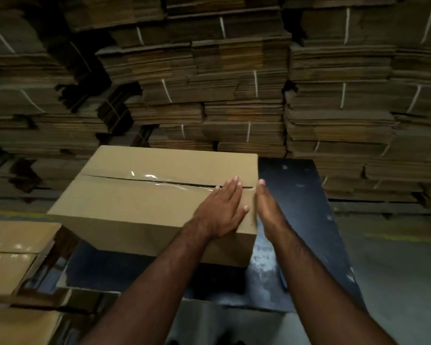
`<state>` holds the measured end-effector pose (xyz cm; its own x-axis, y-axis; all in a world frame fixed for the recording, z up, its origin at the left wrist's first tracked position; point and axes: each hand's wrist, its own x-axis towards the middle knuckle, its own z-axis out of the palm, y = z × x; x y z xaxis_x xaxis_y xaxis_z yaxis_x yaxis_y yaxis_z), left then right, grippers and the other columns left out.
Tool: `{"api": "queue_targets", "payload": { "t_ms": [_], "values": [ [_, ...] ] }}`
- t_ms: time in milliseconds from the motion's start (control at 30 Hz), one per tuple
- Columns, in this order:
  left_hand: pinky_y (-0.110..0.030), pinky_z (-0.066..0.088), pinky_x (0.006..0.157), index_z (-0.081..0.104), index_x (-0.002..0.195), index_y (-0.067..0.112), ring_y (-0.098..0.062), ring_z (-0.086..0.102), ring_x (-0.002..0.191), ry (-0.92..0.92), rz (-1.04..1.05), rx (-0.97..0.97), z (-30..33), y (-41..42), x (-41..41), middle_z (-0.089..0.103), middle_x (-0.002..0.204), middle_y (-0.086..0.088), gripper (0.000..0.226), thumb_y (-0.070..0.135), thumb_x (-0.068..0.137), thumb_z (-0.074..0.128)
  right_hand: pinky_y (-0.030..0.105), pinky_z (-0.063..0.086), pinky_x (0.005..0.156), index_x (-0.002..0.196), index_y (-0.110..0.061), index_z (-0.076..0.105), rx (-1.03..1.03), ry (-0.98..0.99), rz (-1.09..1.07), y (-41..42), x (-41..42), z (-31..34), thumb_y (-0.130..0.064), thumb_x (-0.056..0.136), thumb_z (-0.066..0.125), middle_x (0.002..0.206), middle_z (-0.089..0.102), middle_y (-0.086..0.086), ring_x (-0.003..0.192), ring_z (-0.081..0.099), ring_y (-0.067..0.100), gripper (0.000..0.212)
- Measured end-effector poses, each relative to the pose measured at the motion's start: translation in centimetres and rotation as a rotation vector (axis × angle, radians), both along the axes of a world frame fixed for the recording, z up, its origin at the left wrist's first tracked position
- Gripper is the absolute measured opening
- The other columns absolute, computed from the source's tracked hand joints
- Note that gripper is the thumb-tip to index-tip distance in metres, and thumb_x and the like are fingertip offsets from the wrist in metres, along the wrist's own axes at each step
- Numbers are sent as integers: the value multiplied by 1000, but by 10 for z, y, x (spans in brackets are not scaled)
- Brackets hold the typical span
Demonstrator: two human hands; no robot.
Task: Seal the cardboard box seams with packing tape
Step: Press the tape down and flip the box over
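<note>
Stacked bundles of flattened cardboard (234,78), tied with white straps, filled the whole background of the head view, wall to wall. Closer in, a dark tabletop (296,210) carried your cardboard box (125,207), closed and sitting flaps-up at the middle of the frame. Clear packing tape (159,181) ran along the centre seam, glinting near the middle, and reached the box's right edge; the seam gap showed dark under it. Your left hand (222,207) lay flat on the box top near the right end, palm down, fingers (230,186) stretched out and together, tips touching the tape line, gripping nothing. Your right hand (269,210) stood edge-on against the right side of the box, fingers straight and extended, tip level with the top corner where the tape folded over; nothing held in it either. Both forearms bare. At lower left, other brown boxes (13,257) sat just beside the table, one with shiny tape on its top. Grey floor (396,270) showed at right
</note>
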<state>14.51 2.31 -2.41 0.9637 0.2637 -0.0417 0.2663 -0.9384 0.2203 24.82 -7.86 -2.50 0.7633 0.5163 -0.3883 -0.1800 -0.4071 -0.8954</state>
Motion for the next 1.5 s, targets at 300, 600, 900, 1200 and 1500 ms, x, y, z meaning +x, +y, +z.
{"api": "queue_targets", "payload": {
  "t_ms": [300, 600, 900, 1200, 1500],
  "values": [
    [-44, 2, 123, 1, 158, 11, -20, -2, 152, 63, 412, 37, 2, 110, -87, -6, 166, -8, 72, 55, 102, 12, 33, 1, 121, 157, -7, 15, -122, -866, 358, 55, -43, 20, -37, 106, 26, 164, 13, 8, 152, 8, 15, 60],
    [-50, -1, 122, -1, 157, 11, -21, -4, 152, 59, 587, 82, 9, 216, -160, -6, 166, -8, 76, 59, 99, 9, 40, 5, 122, 157, -13, 17, -346, -1083, 790, 146, -130, 15, -48, 102, 16, 164, 17, 5, 151, 11, 18, 65],
    [-49, 49, 94, 29, 148, 10, -33, 49, 127, -167, 932, -65, 10, 291, -206, 46, 144, -13, 103, 79, 76, 56, 46, -4, 122, 158, -12, 6, -547, -1008, 672, 212, -163, 3, -63, 97, 4, 166, 2, 5, 152, -3, 18, 80],
    [-37, 48, 92, 56, 134, 18, -26, 60, 114, -400, 933, -386, 19, 317, -232, 64, 125, -7, 37, 22, 97, 58, 52, -1, 121, 158, -11, 4, -453, -1053, 872, 310, -217, 2, -52, 100, 12, 166, -3, 6, 152, -5, 18, 71],
    [-38, 47, 95, 60, 126, 14, -25, 59, 105, -213, 872, -670, 24, 327, -253, 64, 121, -13, 36, 33, 106, 38, 53, -2, 121, 158, -16, 0, -410, -1107, 986, 342, -229, 9, -46, 100, 13, 166, -4, 2, 152, -3, 15, 67]
  ]
}}
